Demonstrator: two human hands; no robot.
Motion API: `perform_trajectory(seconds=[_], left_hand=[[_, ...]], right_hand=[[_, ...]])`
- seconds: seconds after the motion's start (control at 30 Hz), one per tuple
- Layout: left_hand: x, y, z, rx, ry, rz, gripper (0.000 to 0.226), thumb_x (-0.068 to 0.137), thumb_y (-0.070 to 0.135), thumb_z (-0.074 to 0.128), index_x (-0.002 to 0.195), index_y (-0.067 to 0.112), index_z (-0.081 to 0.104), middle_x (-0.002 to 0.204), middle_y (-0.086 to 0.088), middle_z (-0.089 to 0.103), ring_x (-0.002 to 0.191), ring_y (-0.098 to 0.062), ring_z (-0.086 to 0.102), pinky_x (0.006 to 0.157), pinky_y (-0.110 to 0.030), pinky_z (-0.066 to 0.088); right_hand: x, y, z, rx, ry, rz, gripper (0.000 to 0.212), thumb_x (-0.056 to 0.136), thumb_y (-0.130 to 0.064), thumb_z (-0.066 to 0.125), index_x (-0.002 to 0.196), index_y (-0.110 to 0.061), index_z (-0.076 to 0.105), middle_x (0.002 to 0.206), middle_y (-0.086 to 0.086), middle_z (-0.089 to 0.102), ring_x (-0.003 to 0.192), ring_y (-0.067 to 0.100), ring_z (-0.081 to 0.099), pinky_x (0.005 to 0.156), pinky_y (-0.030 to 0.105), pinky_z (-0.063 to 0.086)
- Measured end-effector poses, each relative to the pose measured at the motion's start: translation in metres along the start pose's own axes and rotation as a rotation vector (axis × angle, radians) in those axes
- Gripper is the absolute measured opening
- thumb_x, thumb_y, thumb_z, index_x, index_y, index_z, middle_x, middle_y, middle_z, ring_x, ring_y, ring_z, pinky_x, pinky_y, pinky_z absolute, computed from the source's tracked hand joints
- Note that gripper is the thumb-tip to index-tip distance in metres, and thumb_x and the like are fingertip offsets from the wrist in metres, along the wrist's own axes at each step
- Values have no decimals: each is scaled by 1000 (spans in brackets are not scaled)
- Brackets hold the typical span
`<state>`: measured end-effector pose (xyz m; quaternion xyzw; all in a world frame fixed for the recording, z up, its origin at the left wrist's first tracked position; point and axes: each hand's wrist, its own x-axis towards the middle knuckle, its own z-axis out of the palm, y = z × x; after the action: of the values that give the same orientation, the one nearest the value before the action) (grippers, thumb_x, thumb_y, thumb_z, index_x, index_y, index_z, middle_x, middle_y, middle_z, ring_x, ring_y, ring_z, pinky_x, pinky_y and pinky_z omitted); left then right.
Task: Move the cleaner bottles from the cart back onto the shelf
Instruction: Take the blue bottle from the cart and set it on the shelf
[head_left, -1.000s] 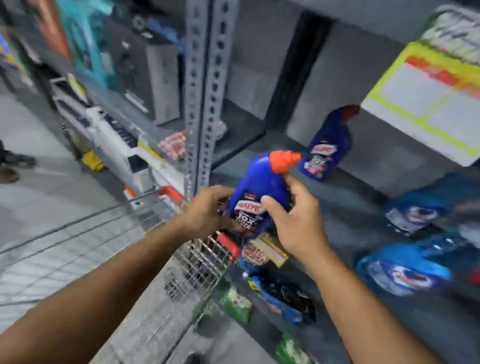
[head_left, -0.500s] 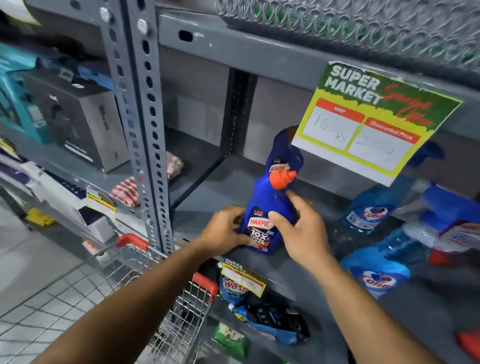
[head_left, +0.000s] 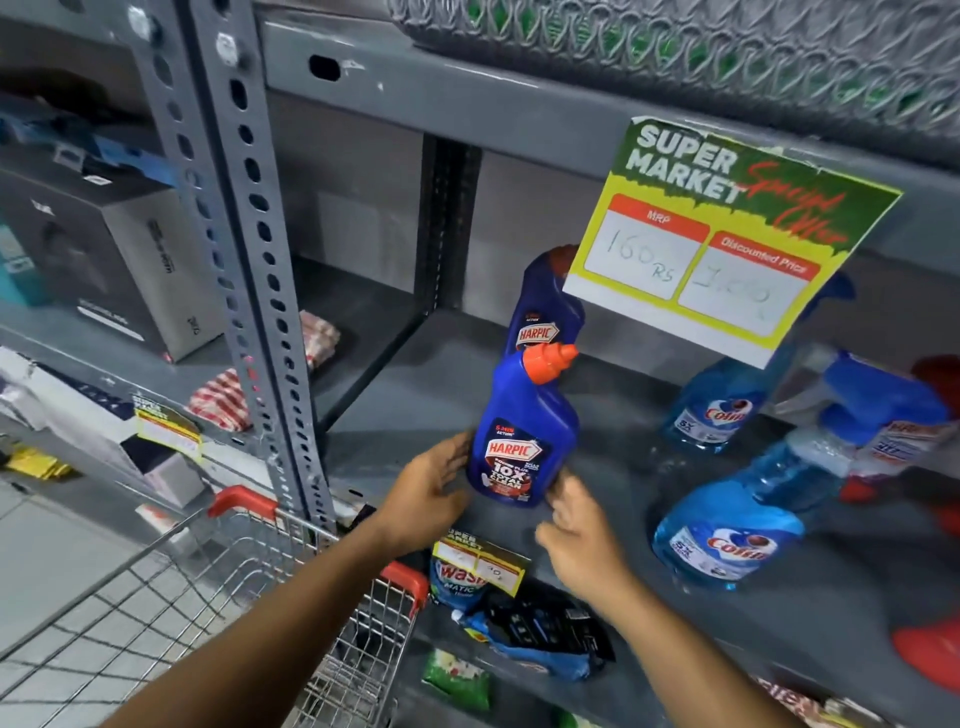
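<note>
The dark blue plastic cleaner bottle with the orange angled cap (head_left: 524, 431) stands on the grey metal shelf (head_left: 613, 457), near its front edge and towards the left end of the bay, just in front of a second dark blue bottle of the same kind (head_left: 545, 306). The left hand (head_left: 431, 488) lies against its lower left side, fingers loosely curled and touching the label rather than clamped round it. The right hand (head_left: 582, 525) is spread open just below and beside the base, holding nothing.

The step looks like the release. To finish it well, the base should sit flat on the shelf before the left hand comes away, and the fingers should slide off sideways so they do not drag the bottle towards the front edge.

Its long axis runs nearly upright, leaning slightly; the orange nozzle points up and to the right, and the label faces outward.

The wire shopping cart with red handle (head_left: 244, 504) is below left.
</note>
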<state>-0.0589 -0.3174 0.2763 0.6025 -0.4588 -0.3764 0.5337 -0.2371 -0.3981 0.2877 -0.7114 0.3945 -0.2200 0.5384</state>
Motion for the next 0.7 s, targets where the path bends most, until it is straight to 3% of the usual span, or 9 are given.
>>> perform_trajectory(seconds=[0.07,0.17,0.3,0.4,0.57,0.63,0.7], left_hand=[[-4,0,0,9,-15,48,73,68,-10,42,127,34,45,132,11,53,126,-2,49,101,-14,41],[-6,0,-5,-59,-10,79,66,69,-11,41,124,24,53,129,0,61,124,-12,54,99,-21,46],[-9,-4,-9,-55,-6,102,68,71,-13,40,127,24,53,130,3,62,126,-13,52,100,-22,45],[-7,-4,-9,-31,-19,84,66,72,-10,41,130,18,51,131,0,61,127,-14,52,103,-31,45],[-8,-3,-10,-4,-26,51,70,71,-11,40,135,18,44,136,3,56,130,-9,48,108,-30,41],[-16,-1,-4,18,53,61,74,71,-11,42,133,30,44,134,12,54,128,-1,47,107,-25,41],[-33,0,9,171,329,117,72,71,-11,46,123,39,45,127,12,53,121,-1,49,102,-24,45]], right_hand=[[1,1,9,-52,-4,33,80,65,0,48,139,-27,33,127,-11,57,121,14,53,107,38,40],[0,-2,22,-53,-1,43,82,61,-11,48,139,-32,31,126,-15,57,118,8,54,108,40,40],[-1,-3,29,-66,13,14,76,61,-12,47,129,-43,37,128,-11,59,118,9,54,105,43,43],[-2,-5,30,-75,60,23,75,62,-13,48,131,-41,36,127,-8,59,117,11,55,102,43,46],[-8,-11,30,-95,46,2,72,69,-6,51,133,-37,35,126,-9,58,117,9,54,100,33,45],[-12,-13,22,-51,40,-3,75,74,2,51,140,-29,31,131,-12,50,123,5,48,103,29,40],[-28,-6,10,-24,138,-1,74,77,7,50,142,-24,30,132,-12,45,124,3,45,104,24,35]])
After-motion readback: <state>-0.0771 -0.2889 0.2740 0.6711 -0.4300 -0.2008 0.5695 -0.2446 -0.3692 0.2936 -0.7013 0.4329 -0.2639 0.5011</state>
